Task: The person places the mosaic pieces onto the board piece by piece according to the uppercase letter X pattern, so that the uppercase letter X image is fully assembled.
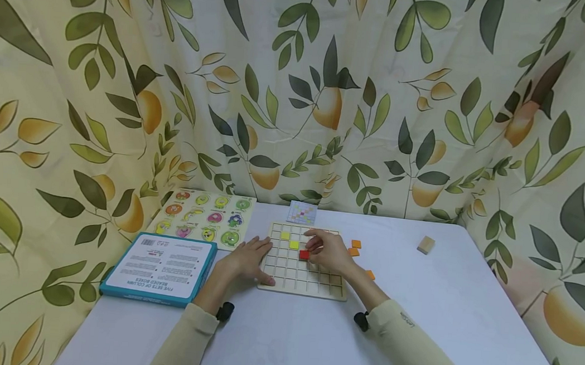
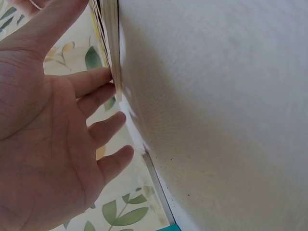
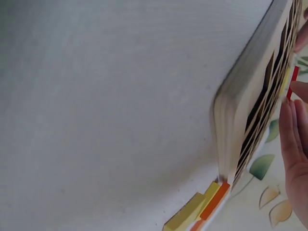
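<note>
A wooden grid board (image 1: pixel 281 279) lies on the white table, with two yellow square tiles (image 1: pixel 294 244) in cells of its upper left part. My left hand (image 1: pixel 244 261) rests at the board's left side, its fingers extended and the thumb near the lower left corner. In the left wrist view, that hand's fingertips (image 2: pixel 103 74) are right at the board's edge. Over the middle of the grid, my right hand (image 1: pixel 328 253) pinches a red square tile (image 1: pixel 303 255) between thumb and fingers. The right wrist view shows this red tile (image 3: pixel 293 83) on edge, close above the board.
Orange tiles (image 1: pixel 356 244) lie right of the board, and farther right stands a small wooden block (image 1: pixel 426 245). Behind the board is a colored pattern card (image 1: pixel 302 212). On the left are a blue-edged box (image 1: pixel 158 269) and a fruit picture sheet (image 1: pixel 205 208). A leaf-print curtain (image 1: pixel 294 149) surrounds the table.
</note>
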The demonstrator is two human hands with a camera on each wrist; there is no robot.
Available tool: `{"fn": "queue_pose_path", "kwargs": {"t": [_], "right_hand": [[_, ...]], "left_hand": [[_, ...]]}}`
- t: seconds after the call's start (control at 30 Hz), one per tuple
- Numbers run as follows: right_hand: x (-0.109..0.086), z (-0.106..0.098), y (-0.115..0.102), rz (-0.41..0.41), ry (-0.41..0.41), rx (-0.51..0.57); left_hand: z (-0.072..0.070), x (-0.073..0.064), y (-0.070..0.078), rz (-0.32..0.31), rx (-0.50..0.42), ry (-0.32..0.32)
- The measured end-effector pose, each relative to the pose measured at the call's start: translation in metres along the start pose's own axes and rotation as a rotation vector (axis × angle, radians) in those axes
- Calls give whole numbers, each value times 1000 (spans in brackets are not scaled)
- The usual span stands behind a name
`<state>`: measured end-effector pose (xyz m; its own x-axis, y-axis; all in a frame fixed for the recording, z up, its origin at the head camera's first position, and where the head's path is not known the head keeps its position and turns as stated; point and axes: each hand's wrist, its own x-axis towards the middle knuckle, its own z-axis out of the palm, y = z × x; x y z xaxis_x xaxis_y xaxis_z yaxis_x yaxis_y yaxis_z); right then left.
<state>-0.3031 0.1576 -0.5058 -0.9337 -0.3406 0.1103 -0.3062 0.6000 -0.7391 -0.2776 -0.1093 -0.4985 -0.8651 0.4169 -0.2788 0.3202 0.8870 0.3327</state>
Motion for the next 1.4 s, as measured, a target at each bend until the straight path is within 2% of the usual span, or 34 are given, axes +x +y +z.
{"fn": "queue_pose_path", "kwargs": {"t": [0.33, 0.97, 1.17, 1.4], "right_hand": [[1, 4, 0, 62, -1, -23], [2, 5, 2, 64, 12, -23], [-6, -2, 1, 43, 44, -11], [-24, -21, 4, 14, 99, -1]], "left_hand": [[0, 1, 1, -13, 3, 3], [0, -1, 1, -8, -19, 6], [1, 0, 2, -3, -9, 10], [1, -1, 2, -10, -6, 13]]}}
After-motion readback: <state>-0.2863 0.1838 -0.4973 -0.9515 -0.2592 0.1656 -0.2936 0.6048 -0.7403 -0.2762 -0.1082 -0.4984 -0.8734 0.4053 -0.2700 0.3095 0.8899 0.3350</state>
